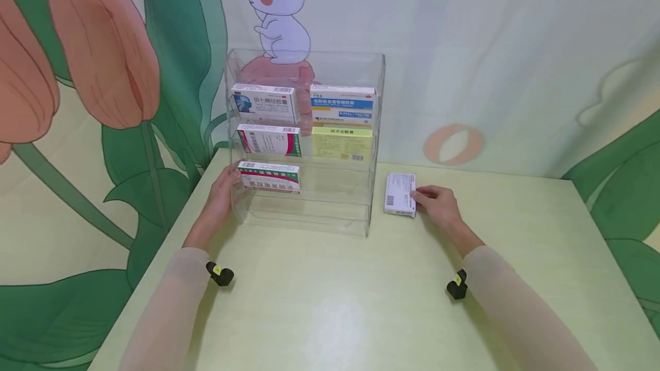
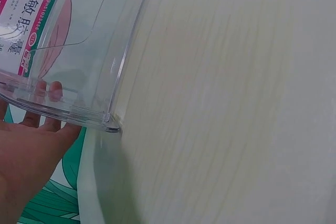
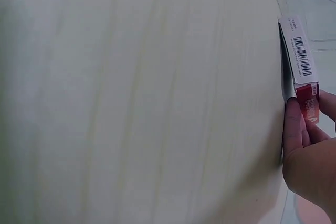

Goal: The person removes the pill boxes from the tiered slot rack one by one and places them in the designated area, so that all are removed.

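Note:
A clear acrylic display rack (image 1: pixel 335 210) stands on the table with medicine boxes on its tiers. At its left side my left hand (image 1: pixel 222 190) holds the edge; in the left wrist view the fingertips (image 2: pixel 55 92) show through the clear plastic, and the thumb is hidden. Nearest this hand is a white, green and red medicine box (image 1: pixel 269 177) on a lower tier. To the right of the rack, my right hand (image 1: pixel 438 204) pinches a white medicine box (image 1: pixel 399 194) by its right edge. A barcode and a red end flap (image 3: pixel 307 103) show in the right wrist view.
Higher up sit a Tianqi capsule box (image 1: pixel 265 105), a blue and white box (image 1: pixel 342 105), a red-edged box (image 1: pixel 270 141) and a yellow-green box (image 1: pixel 341 143). A printed curtain (image 1: pixel 464 62) hangs behind the pale table (image 1: pixel 319 302).

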{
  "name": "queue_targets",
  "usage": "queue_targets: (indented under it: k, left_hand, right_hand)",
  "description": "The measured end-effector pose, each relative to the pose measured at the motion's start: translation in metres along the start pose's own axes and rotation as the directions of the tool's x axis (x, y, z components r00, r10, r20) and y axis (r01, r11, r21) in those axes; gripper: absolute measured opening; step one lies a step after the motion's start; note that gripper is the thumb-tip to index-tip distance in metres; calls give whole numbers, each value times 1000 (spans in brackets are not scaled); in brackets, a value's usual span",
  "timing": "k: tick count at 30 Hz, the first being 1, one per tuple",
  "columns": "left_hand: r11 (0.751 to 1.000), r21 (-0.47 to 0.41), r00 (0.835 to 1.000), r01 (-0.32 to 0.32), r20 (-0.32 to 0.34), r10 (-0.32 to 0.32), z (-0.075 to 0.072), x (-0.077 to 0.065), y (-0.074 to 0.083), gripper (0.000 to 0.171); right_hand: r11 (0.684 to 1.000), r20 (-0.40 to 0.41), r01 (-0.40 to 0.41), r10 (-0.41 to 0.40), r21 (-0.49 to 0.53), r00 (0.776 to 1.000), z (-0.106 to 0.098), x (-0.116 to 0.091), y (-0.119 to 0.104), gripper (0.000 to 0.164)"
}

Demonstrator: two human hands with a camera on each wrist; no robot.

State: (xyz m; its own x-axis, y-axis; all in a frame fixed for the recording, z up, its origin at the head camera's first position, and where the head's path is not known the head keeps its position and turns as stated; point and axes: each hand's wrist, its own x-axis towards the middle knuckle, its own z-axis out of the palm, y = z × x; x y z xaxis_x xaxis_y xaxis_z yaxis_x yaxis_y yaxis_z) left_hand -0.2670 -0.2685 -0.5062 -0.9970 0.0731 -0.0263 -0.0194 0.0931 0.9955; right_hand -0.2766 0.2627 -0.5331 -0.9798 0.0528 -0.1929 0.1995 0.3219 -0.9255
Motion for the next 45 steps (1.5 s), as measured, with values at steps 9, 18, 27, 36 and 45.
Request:
queue_targets:
  k: [9,18,27,36,45]
  left_hand:
    - [1000,-11,1000,-21,9,21,2,-5,-2,64]
    - [1000,5,1000,28,6,-28,5,-6,-2,66]
    - [999,47,1000,14,-10,-14,1,0,1,63]
    - [998,55,1000,17,-21,-16,-1,0,3,65]
    - [999,36,1000,-5,-9,5,-1,2,2,63]
  right_hand:
    - [1000,16,-8,8,0,1000,0,-5,1,46]
    - [999,15,-26,26,-20,1000,0,-7,7,47]
    - [999,-14,-5,4,-40,1000,3,-4,2,47]
    - [978,-81,48,-66,-204,995,10,-7,-9,44]
    - [877,-152,216,-306,-430,940,-4,-24,-47,42]
